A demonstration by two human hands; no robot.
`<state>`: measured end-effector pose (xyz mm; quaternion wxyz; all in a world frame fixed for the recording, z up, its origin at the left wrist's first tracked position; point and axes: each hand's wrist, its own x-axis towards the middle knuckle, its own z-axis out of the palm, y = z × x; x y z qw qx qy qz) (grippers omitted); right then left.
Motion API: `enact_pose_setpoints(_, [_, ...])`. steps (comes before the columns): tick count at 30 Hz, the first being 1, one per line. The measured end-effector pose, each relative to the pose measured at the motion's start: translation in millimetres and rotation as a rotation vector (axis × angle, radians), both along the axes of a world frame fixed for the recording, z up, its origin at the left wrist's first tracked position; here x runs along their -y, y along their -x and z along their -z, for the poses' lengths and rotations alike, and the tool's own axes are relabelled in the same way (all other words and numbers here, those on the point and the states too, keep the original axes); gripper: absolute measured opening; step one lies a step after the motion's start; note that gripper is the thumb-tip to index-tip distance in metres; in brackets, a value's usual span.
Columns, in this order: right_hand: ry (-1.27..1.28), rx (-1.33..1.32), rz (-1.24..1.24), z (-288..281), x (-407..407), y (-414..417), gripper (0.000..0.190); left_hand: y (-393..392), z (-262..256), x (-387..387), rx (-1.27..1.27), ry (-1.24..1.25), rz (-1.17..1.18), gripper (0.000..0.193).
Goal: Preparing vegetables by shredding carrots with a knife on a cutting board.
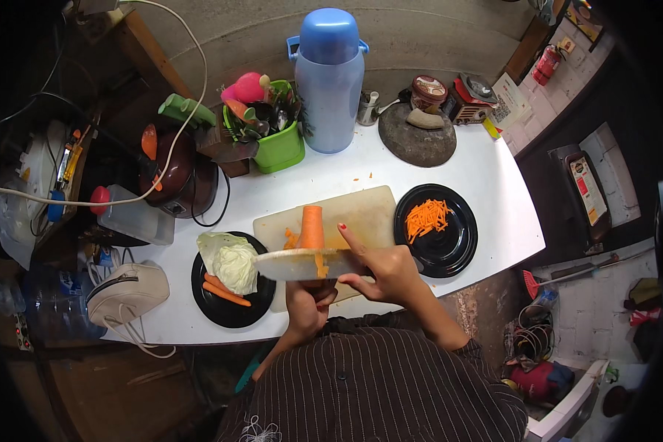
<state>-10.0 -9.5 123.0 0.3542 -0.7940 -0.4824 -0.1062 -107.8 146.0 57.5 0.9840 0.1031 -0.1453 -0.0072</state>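
Observation:
My left hand [306, 309] grips the lower end of a thick peeled carrot [312, 226], which stands up from the fist over the cutting board [359, 210]. My right hand [389, 273] holds a kitchen knife [287, 265], its index finger stretched out and its thumb apart. The broad blade lies across the carrot, and a strip of carrot peel [321, 267] clings to it. Part of the handle is hidden by the hand. More orange peelings [291, 238] show on the board behind the blade.
Left of the board, a black plate [204, 301] bears cabbage [235, 265] and carrot pieces [226, 293]. A black plate [447, 254] at right holds carrot strips [426, 218]. Behind stand a green cutlery basket [282, 149], a blue vacuum flask [331, 94] and a stone mortar [414, 143].

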Motion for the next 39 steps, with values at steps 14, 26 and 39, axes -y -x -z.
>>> enact_pose_setpoints(14, [-0.001, -0.008, -0.061, -5.3, -2.5, -4.3, 0.073, 5.6, -42.0, 15.4, -0.665, -0.482, -0.327, 0.048])
enact_pose_setpoints(26, [0.032, -0.079, -0.124, -13.3, 0.9, -5.0, 0.079, 5.1, -36.6, 16.6, -0.689, -0.462, -0.276, 0.038])
enact_pose_setpoints(39, [0.0, 0.071, 0.078, 2.8, -2.6, -29.4, 0.073, -0.1, -60.6, 14.5, -0.599, -0.463, -0.217, 0.043])
